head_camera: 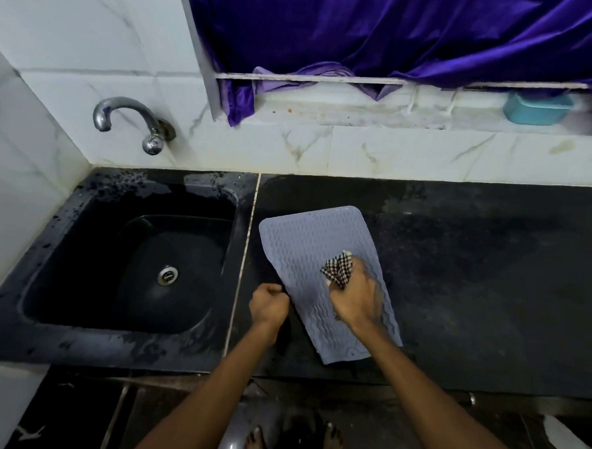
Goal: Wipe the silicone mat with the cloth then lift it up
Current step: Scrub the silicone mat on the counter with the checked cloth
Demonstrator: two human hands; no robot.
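Observation:
A pale blue silicone mat with a wavy ribbed pattern lies flat on the black counter, just right of the sink. My right hand presses a bunched black-and-white checked cloth onto the mat's right half. The hand is blurred. My left hand is a closed fist at the mat's left edge, pinching or pinning that edge against the counter.
A black sink with a metal drain lies to the left, a chrome tap above it on the tiled wall. A purple curtain hangs behind, with a teal tub on the ledge. My bare feet show below the counter edge.

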